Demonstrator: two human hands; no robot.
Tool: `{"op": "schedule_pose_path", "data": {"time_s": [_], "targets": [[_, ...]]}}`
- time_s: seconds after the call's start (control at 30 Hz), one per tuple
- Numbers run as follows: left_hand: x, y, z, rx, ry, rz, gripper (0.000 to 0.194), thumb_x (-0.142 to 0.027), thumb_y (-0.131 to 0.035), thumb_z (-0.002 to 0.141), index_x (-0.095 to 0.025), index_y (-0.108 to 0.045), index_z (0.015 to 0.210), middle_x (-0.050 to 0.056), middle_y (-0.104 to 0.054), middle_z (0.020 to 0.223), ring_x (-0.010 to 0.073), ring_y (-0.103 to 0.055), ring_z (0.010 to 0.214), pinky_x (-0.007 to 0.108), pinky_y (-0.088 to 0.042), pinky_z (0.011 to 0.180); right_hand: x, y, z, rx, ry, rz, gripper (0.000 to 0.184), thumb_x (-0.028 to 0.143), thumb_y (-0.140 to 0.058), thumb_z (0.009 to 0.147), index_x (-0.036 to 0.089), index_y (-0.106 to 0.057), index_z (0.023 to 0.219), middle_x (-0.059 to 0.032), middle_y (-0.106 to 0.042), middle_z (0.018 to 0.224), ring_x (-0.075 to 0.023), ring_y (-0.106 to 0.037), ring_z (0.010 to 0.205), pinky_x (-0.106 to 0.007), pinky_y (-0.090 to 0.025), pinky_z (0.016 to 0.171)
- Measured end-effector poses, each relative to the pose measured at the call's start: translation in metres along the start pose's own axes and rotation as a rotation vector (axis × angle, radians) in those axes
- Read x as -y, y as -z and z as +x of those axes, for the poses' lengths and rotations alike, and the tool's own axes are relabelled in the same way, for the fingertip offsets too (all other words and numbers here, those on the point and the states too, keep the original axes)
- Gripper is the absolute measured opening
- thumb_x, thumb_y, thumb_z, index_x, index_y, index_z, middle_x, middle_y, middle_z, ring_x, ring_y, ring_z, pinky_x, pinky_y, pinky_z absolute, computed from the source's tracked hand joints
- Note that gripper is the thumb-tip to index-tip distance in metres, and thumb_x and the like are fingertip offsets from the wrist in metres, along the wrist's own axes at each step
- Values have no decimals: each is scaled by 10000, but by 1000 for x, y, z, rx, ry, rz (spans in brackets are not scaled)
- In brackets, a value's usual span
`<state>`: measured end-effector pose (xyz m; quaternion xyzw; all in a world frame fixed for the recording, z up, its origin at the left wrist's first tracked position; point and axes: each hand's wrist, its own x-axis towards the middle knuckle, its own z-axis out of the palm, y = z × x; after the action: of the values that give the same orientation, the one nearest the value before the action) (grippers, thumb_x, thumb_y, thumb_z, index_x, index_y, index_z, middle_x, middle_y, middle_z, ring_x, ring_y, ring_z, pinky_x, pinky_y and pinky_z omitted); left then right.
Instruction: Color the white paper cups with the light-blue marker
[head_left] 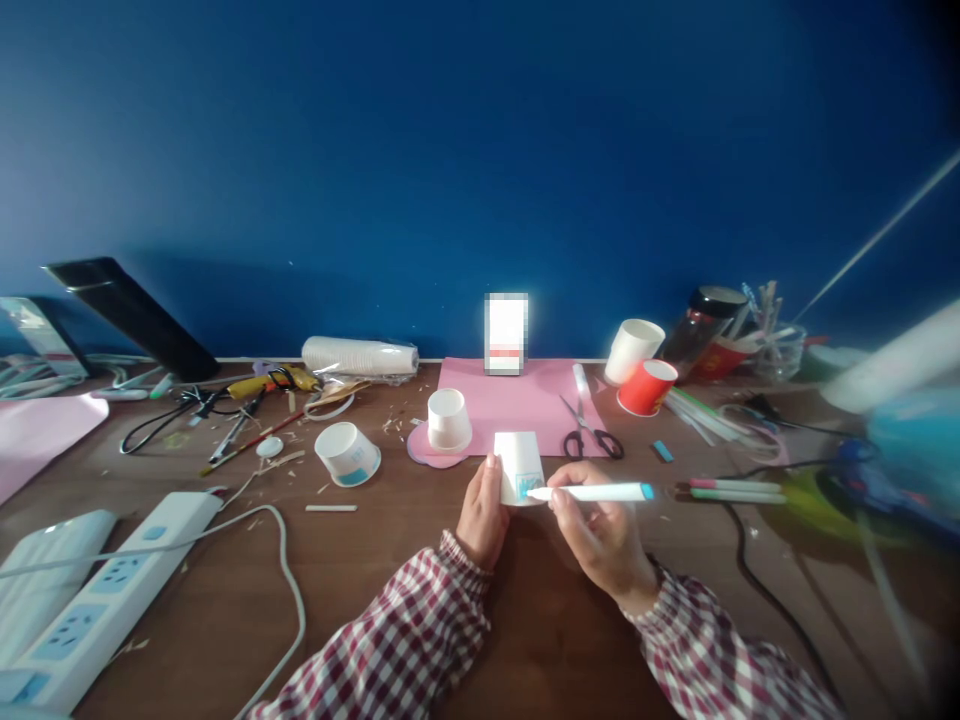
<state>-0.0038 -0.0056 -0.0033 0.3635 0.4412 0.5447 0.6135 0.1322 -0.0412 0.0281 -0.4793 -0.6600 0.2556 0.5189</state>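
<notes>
My left hand (482,510) is closed on a white paper cup (516,452), its thumb along the left side. A patch of light-blue marks shows low on the cup's wall. Between the fingers of my right hand (596,530) is a white marker (600,492) with a blue end, lying nearly level. Its tip meets the blue patch or is very close to it. Beyond my hands, another white paper cup (448,420) stands upside down on a pink cut-out (435,459). To the left, a paper cup (341,450) with a blue patch rests on the table.
Scissors (591,432) lie on a pink sheet (517,405), right of centre. A red cup (648,388) and a white cup (634,350) stand further right. A power strip (112,600) and its cable occupy the left; a stack of cups (360,357) lies near the wall.
</notes>
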Motion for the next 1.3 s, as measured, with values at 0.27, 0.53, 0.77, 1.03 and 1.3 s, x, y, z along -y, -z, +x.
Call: {"op": "schedule_pose_path", "data": {"time_s": [0.27,0.53,0.77,1.03,1.3], "targets": [[2,0,0,8,-18,25,578,-706,-515,827,-141,-635,831,22,-587,703,140,-482,628,284,-418,607,2,1,1,-57,25,-56,135,280,-517,942,191,-584,866,11,-572,650,-112,-520,507,-206,-405,441],[6,0,0,9,-15,-52,538,-675,-577,809,-141,-631,827,9,-555,685,136,-466,630,274,-411,604,4,0,1,-39,6,-61,143,307,-524,963,196,-600,912,-14,-635,721,-145,-617,616,-234,-512,565],[10,3,2,3,-26,-46,530,-671,-586,804,-145,-649,828,28,-592,715,151,-509,655,288,-430,628,2,0,1,-8,-4,-49,145,309,-521,963,195,-594,908,-7,-612,707,-132,-576,583,-224,-490,535],[5,-1,0,20,2,-85,528,-659,-589,813,-134,-633,856,8,-572,714,126,-478,644,269,-419,614,2,0,2,-53,-7,-38,152,312,-524,960,191,-599,904,-17,-633,725,-140,-606,612,-226,-502,550],[5,-1,0,20,0,-103,509,-642,-597,817,-135,-630,837,11,-571,701,126,-475,630,267,-408,601,-2,0,1,-34,-20,-39,166,318,-533,943,189,-591,857,-8,-611,663,-129,-563,534,-220,-455,474]]}}
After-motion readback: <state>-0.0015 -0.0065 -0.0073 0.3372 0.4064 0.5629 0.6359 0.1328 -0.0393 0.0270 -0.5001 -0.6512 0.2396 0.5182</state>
